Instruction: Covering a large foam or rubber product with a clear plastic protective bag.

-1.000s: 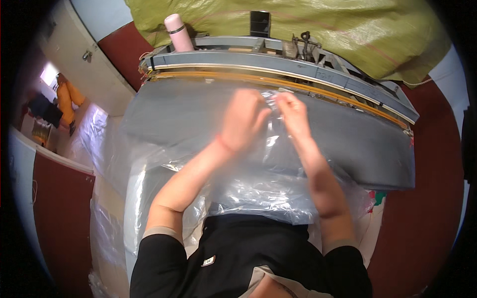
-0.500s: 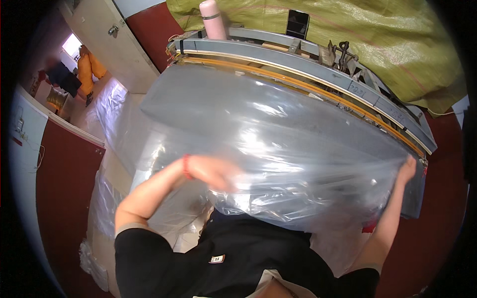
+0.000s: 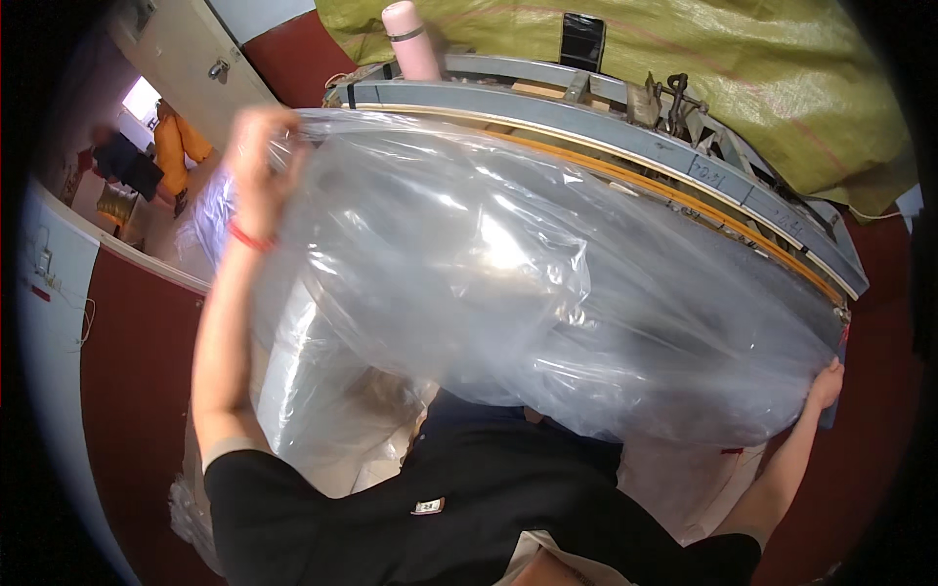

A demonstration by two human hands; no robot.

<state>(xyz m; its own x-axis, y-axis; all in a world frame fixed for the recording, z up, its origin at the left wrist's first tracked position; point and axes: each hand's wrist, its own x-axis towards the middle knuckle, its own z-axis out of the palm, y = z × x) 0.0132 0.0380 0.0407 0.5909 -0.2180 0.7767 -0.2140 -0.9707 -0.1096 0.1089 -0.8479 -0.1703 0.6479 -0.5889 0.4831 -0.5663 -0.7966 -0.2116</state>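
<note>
A large sheet of clear plastic film (image 3: 410,254) spreads across the grey work surface (image 3: 723,249) in front of me, with shiny folds and creases. My left hand (image 3: 262,166), a red band at its wrist, is raised at the far left corner of the film. It is smeared by motion, but its fingers look curled round the film's gathered edge. At the right end of the work surface, my right hand (image 3: 828,383) pinches the film's near right corner. Between the two hands the film is pulled into long slanting creases, and its near edge hangs close to my body.
Behind the film runs a grey metal frame (image 3: 508,105) with an orange strip (image 3: 674,195). On it stand a pink bottle (image 3: 411,44) and dark metal clamps (image 3: 676,98). A phone (image 3: 582,41) leans against a yellow-green tarp (image 3: 733,59). Beyond the open door (image 3: 181,73) is another person (image 3: 127,161).
My left hand has swept up and left from the middle, lifting the film's far left edge over the frame's orange strip. My right hand has moved slightly down and right, still gripping the film.
</note>
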